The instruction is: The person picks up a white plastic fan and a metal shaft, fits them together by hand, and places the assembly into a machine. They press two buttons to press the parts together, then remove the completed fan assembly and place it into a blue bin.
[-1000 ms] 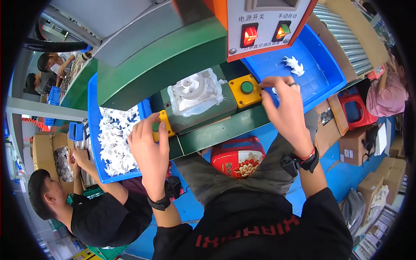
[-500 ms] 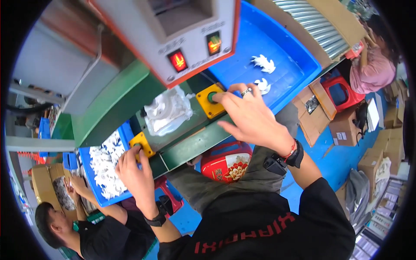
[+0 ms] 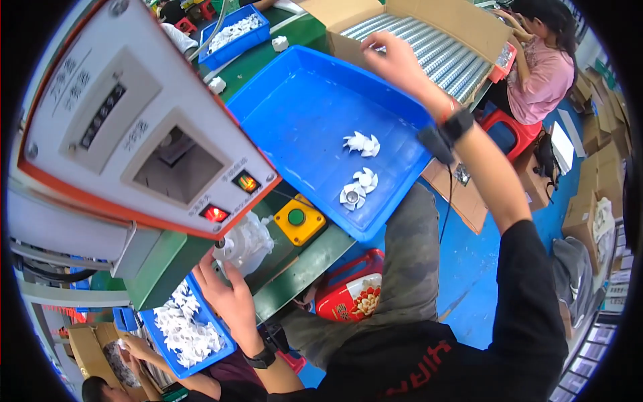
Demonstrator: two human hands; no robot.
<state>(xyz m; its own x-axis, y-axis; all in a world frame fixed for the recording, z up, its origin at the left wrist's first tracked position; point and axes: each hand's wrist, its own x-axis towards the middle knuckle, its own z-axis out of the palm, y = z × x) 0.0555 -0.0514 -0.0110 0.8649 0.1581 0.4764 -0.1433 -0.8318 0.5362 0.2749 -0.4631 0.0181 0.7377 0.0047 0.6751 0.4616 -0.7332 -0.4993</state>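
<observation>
My left hand (image 3: 231, 298) reaches to the fixture below the machine head, fingers apart, tips beside a white finned part (image 3: 225, 248); whether they touch it is hard to see. Clear plastic wrapping (image 3: 251, 241) surrounds that fixture. A yellow box with a green push button (image 3: 296, 216) sits to its right. Raised at the edge of a cardboard box (image 3: 355, 13) is my right hand (image 3: 398, 63), its fingers loosely curled and apart, nothing visible in them. Shiny metal rods (image 3: 429, 50) lie in rows inside that box. White fan impellers (image 3: 362, 144) rest in the large blue tray (image 3: 301, 114).
The white and orange machine head (image 3: 147, 127) fills the upper left. A blue bin (image 3: 224, 345) heaped with white impellers stands at lower left, near a co-worker's arms (image 3: 154, 355). Another person in pink (image 3: 542, 87) sits at upper right. A red stool (image 3: 345, 288) is under the bench.
My right hand has left the green button and swung up and right to the rod box. My left hand has moved off the other button to the fixture. The view has shifted.
</observation>
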